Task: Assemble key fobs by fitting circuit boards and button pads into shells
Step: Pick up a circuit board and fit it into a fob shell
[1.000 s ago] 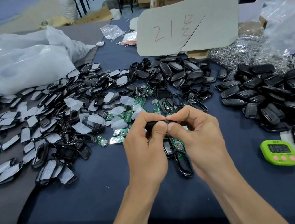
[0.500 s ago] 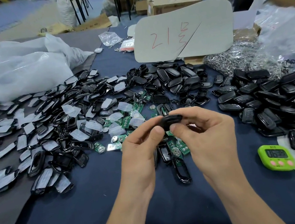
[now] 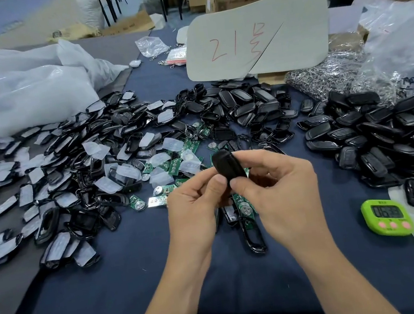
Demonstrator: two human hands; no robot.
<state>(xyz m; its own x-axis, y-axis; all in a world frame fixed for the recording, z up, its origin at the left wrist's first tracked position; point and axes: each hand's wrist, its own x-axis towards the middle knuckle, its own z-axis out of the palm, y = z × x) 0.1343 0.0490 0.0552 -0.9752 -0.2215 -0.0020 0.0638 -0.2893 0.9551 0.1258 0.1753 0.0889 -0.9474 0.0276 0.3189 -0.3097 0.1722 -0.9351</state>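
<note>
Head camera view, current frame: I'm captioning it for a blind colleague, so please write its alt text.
A person's left hand and right hand pinch one black key fob above a dark blue table. Behind lie heaps of black shells, green circuit boards and clear button pads; a green timer sits at the right.

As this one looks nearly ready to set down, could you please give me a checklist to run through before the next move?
1. Key fob pinched between left hand and right hand: ok.
2. Its seam snapped shut all round: cannot tell, the grip hides part of it.
3. Way to the pile of fobs on the right unobstructed: ok.
4. Circuit boards on hand for the next one, just beyond the hands: ok.
5. Timer reading: cannot tell, digits blurred.
</note>
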